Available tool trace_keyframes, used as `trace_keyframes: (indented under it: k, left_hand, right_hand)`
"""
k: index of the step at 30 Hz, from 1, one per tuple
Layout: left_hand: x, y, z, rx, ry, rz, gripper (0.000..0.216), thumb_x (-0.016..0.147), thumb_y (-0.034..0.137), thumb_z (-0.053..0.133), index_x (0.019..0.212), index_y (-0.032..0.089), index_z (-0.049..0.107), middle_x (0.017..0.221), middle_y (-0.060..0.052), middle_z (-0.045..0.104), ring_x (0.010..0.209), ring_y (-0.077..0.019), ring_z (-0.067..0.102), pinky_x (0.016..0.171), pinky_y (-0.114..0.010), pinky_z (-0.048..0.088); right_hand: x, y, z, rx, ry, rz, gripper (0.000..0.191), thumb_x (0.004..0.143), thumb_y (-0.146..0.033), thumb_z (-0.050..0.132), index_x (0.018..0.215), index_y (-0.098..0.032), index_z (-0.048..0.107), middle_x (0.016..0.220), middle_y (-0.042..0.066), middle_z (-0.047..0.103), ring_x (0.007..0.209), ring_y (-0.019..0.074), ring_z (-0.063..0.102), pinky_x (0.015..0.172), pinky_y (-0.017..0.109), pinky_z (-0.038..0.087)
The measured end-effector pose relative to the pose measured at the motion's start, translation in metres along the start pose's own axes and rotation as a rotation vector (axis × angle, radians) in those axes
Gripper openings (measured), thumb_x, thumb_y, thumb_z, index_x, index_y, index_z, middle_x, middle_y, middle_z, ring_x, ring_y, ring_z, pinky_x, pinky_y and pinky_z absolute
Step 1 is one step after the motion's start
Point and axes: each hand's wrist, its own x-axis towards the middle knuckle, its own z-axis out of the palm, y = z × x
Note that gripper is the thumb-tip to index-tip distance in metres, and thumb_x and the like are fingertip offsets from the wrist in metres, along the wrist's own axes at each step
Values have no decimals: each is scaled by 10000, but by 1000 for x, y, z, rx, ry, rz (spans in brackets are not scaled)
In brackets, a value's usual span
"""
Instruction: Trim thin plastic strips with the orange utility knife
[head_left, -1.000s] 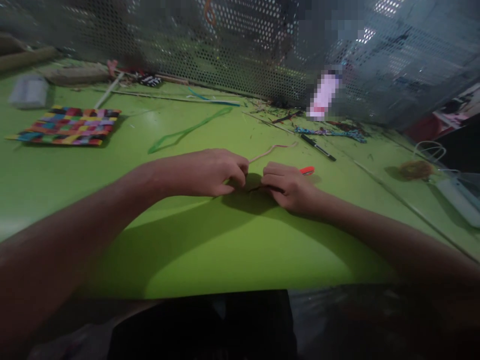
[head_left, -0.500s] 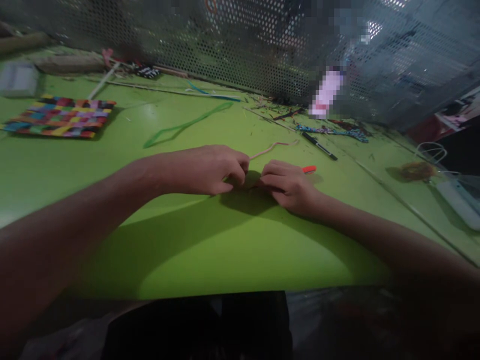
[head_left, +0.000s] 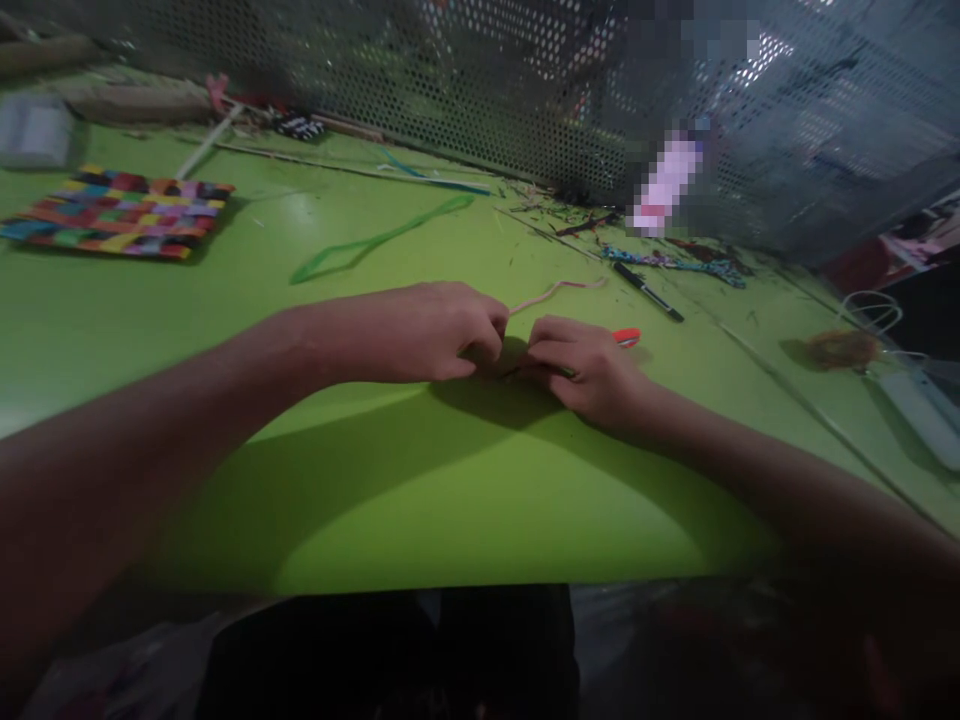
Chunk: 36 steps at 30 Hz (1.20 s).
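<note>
Two hands (head_left: 454,335) (head_left: 581,365), green table (head_left: 420,520), perforated screen (head_left: 480,80)

We can read no text here — no word, number, brand or sign is legible anywhere.

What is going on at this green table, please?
Someone's bare left hand and right hand are curled close together at the green table; what they hold is mostly hidden. A pink strand runs out from beside the left hand, and a red-orange object shows just beyond the right hand. A black pen lies farther back.
</note>
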Motion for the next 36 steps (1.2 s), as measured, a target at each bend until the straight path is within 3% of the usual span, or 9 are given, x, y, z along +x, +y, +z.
trace_keyframes:
  k: [5,13,18,24,31,36]
  left_hand:
    - [5,4,0,16,-10,31,250,810,41,498,760,176,703,811,-37,655,739,-152,577,688,-267,409]
    - [5,-1,3,-41,-12,5,245,794,72,520,807,199,730,829,-18,693,735,-143,606,690,-245,421]
    - [2,-8,1,-69,23,-106,176,866,204,538,856,185,712,838,-30,709,755,-154,628,693,-247,427]
    - [2,-18,1,-151,29,-294,261,945,371,492,1024,162,629,902,-62,716,784,-186,639,689,-277,449]
    - [3,-25,6,-409,51,-324,187,959,362,461,953,186,523,830,-42,659,715,-168,623,651,-276,477]
    - [8,-32,11,-376,57,-297,205,894,366,533,917,168,579,807,-41,657,706,-168,600,682,-294,471]
  right_hand:
    - [3,-6,4,-4,30,-20,233,921,-57,503,719,-156,564,741,33,504,697,139,439,629,262,343]
    - [12,-7,2,157,-47,7,213,855,16,486,774,-144,602,775,37,553,747,141,496,679,249,375]
    - [10,-4,2,118,-65,1,152,909,-55,533,839,-124,649,821,54,585,783,148,525,718,258,401]
    - [12,12,-11,60,-106,6,76,935,-182,628,957,-142,689,900,64,657,821,150,569,764,266,419]
    - [12,21,-10,92,-83,131,51,914,-182,663,936,-146,691,923,58,666,844,149,585,779,268,441]
    - [-3,-4,-20,-59,-112,141,158,946,-174,601,1063,-173,707,1025,83,631,984,196,580,884,328,462]
